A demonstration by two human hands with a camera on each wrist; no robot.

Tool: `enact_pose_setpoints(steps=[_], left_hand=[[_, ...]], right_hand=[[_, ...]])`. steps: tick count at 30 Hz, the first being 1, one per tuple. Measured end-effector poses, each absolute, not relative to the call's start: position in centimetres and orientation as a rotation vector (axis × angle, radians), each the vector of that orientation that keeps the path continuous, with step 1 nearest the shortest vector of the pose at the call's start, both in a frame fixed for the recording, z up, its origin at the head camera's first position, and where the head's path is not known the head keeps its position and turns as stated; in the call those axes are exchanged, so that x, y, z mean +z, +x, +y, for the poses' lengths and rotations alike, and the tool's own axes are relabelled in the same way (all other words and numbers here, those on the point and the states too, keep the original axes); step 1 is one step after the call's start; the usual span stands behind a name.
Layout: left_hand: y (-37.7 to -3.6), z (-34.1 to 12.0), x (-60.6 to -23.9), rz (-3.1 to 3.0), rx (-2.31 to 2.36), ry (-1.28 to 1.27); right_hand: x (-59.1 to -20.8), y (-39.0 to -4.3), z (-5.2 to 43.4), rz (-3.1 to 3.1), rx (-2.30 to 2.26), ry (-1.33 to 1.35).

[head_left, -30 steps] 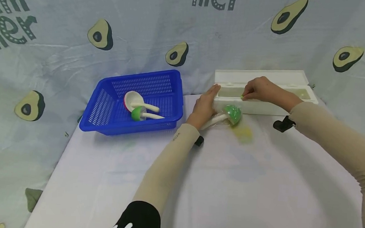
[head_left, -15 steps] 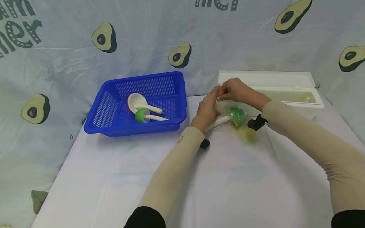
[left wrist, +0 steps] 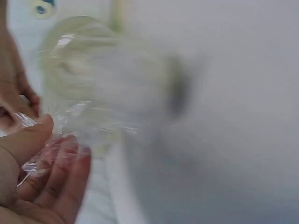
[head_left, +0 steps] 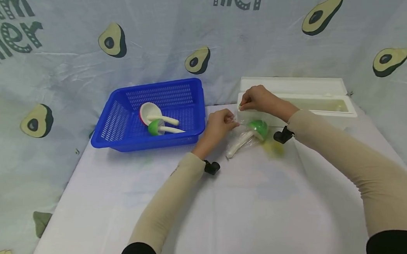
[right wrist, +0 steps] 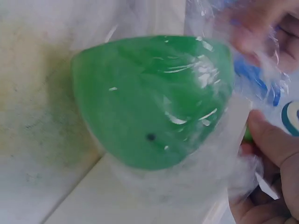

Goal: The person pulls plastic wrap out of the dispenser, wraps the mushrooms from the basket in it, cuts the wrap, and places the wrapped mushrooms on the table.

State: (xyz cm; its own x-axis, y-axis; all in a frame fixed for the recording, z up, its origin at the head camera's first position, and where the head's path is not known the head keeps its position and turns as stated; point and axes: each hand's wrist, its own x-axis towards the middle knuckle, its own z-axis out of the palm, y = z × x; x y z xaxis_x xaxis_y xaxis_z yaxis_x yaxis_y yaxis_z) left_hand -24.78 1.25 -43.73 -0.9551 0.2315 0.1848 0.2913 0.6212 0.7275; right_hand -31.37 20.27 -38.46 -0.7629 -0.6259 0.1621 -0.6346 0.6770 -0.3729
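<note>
A soup ladle with a green bowl and white handle hangs wrapped in cling film, low in front of a white cling film dispenser. With thumb and fingers, my left hand pinches a gathered end of the film. My right hand is at the dispenser's left end. Its thumb and fingers pinch a small green slider on the white edge, with film bunched around them. In the right wrist view the back of the green bowl fills the middle. The ladle is blurred in the left wrist view.
A blue plastic basket stands to the left, holding a pink-backed white ladle and a second green ladle. The dispenser's lid is raised against the avocado-print cloth. A white cloth covers the table.
My right hand has slid left along the dispenser to its left end. My left hand has left the dispenser's corner, moving left and toward me, and now pinches the film.
</note>
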Motion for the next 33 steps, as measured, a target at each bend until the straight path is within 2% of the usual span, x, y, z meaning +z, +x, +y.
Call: enact_pose_setpoints(steps=[12, 19, 23, 27, 31, 33], left_hand=[[-22.3, 0.7, -40.9, -2.733, -1.347, -0.674], [-21.7, 1.3, -40.7, -2.762, -1.338, -0.722], [-21.8, 1.4, -40.7, -2.724, -1.359, -0.691], [-21.6, 1.0, -40.3, -2.674, -1.336, -0.667], [-21.2, 0.4, -39.6, -2.552, -1.28, -0.696], [-20.8, 0.1, -39.3, -2.5, -1.203, -0.814]], right_hand=[[-36.9, -30.7, 20.0, -2.901, 0.528, 1.15], [-35.8, -27.4, 24.3, -2.983, 0.587, 1.232], [-37.4, -25.6, 26.4, -3.064, 0.684, 1.304], [-40.0, -24.7, 26.4, -3.084, 0.593, 1.348], [-41.2, -24.4, 26.0, -3.05, 0.532, 1.242], [-41.3, -24.4, 26.1, -3.043, 0.535, 1.187]])
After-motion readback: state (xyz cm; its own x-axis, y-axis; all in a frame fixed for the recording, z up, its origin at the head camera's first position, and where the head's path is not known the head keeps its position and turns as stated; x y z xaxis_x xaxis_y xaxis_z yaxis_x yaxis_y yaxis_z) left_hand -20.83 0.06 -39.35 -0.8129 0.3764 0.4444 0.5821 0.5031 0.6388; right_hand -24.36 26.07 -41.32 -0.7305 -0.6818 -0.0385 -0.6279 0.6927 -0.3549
